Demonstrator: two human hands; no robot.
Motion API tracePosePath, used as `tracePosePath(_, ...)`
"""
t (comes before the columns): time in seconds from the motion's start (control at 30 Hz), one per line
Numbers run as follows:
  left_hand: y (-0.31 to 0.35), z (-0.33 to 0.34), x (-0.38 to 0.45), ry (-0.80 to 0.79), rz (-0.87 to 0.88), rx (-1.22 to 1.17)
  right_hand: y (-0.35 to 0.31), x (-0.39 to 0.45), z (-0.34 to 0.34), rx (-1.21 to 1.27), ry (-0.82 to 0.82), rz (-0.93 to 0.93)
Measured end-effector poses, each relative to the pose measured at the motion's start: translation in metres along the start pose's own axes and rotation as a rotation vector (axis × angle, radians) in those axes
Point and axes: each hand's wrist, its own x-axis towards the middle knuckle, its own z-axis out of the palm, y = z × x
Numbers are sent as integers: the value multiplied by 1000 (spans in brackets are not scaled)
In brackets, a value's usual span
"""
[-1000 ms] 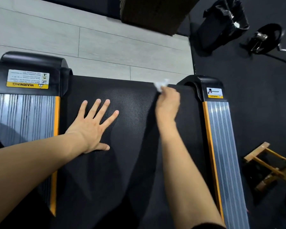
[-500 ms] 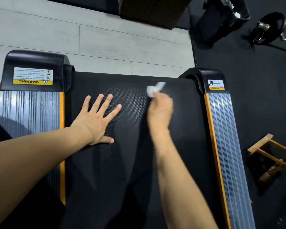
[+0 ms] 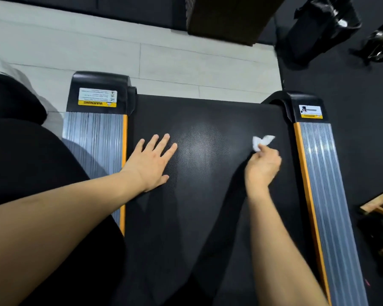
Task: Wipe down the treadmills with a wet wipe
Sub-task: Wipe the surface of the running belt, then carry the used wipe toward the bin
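The treadmill's black textured belt (image 3: pixel 199 164) fills the middle of the view, running between two ribbed grey side rails with orange edges. My left hand (image 3: pixel 152 161) lies flat on the belt near the left rail (image 3: pixel 93 142), fingers spread. My right hand (image 3: pixel 263 162) pinches a small crumpled white wet wipe (image 3: pixel 261 141) and holds it against the belt close to the right rail (image 3: pixel 321 173). Black end caps with warning labels close off both rails at the far end.
Beyond the belt's far end lies light wood-look flooring (image 3: pixel 142 56). A black bin with a bag (image 3: pixel 318 25) and dark gym gear (image 3: pixel 378 45) stand at the top right on black matting. A wooden frame (image 3: pixel 380 206) lies right of the treadmill.
My right hand has carried the wipe from the middle of the belt toward the right rail. My left hand stays flat on the belt. The view has shifted to the left.
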Motion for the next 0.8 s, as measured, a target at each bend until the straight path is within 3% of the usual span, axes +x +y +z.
tracePosePath(0.13, -6, 1, -17, -3, 3, -14, -75, -101, 21, 105, -119, -439)
tracePosePath(0.2, -13, 1, -29, -18, -19, -15, -89, -147, 24, 221, -191, -573)
tracePosePath(0.53, -30, -36, -83, 250, -190, -290, -136, -142, -5, 473, -202, -569)
tracePosePath(0.8, -76, -84, -154, 505, -324, -274, -205, -150, -42, 630, -211, -550)
